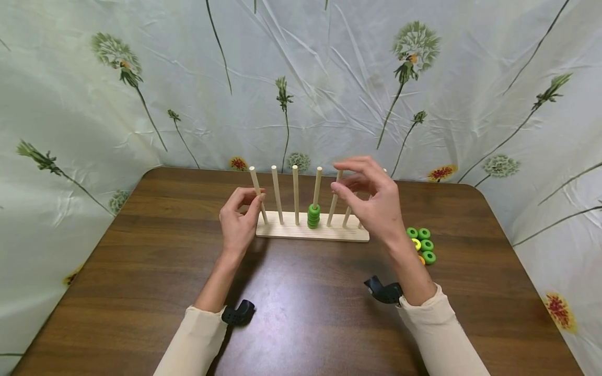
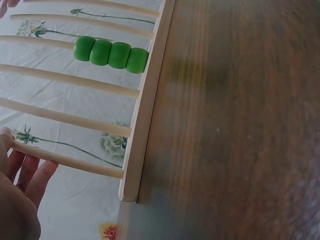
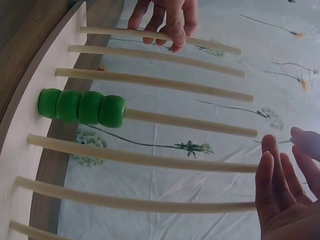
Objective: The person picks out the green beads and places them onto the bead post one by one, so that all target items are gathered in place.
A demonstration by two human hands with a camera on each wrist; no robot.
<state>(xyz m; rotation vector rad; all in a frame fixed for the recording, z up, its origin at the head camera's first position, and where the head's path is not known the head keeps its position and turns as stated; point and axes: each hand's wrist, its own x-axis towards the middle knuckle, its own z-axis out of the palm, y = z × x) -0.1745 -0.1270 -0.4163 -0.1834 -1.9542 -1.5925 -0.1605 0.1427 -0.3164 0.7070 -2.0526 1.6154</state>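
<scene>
A wooden peg stand [image 1: 310,235] with a row of upright pegs stands toward the back of the table. Several green rings [image 1: 313,216] are stacked at the bottom of its fourth peg from the left, also seen as green rings [image 2: 110,53] in the left wrist view. My left hand [image 1: 239,219] pinches the leftmost peg [image 1: 255,180] between thumb and fingers. Near the upper end of the fifth peg [image 1: 333,203] is my right hand [image 1: 376,203], thumb and fingers spread apart with nothing between them. Behind that hand, the pegs farther right are partly hidden.
To the right of the stand, loose green rings [image 1: 427,245], a yellow ring [image 1: 416,244] and a partly hidden orange ring [image 1: 421,260] lie on the brown wooden table [image 1: 301,324]. A pale curtain [image 1: 188,78] with printed flowers hangs behind the table.
</scene>
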